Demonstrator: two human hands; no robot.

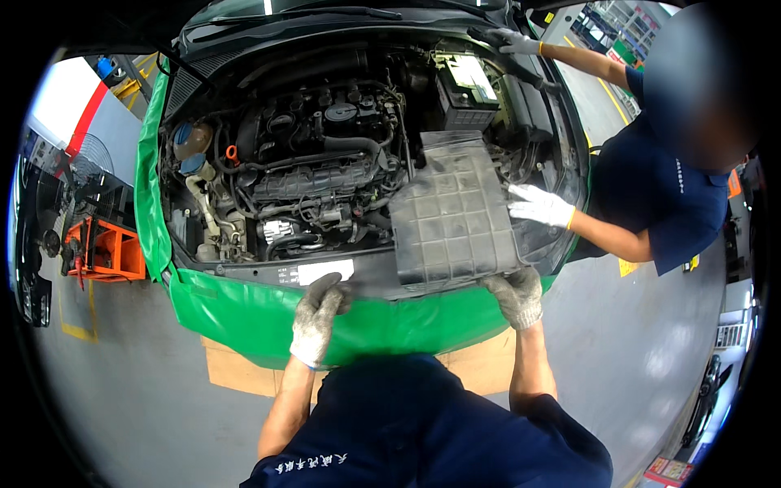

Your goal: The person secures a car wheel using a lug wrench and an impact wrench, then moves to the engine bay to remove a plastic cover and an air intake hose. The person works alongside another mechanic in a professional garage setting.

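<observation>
A black ribbed plastic cover (447,207) lies tilted over the front right of the engine bay. My right hand (517,298), in a grey work glove, grips its near right corner. In a matching glove, my left hand (319,315) is over the green fender cover (390,321), left of the plastic cover and apart from it. Its fingers are loosely bent and somewhat apart, with nothing visible in them. A co-worker's white-gloved hand (541,206) is at the right side of the plastic cover. The co-worker's other gloved hand (514,41) rests near the bay's far right edge.
The engine (325,138) fills the left and middle of the bay. A car battery (465,93) sits behind the plastic cover. A co-worker (663,171) stands at the right fender. An orange tool cart (114,248) and a fan (85,159) stand at the left. Cardboard (240,366) lies underfoot.
</observation>
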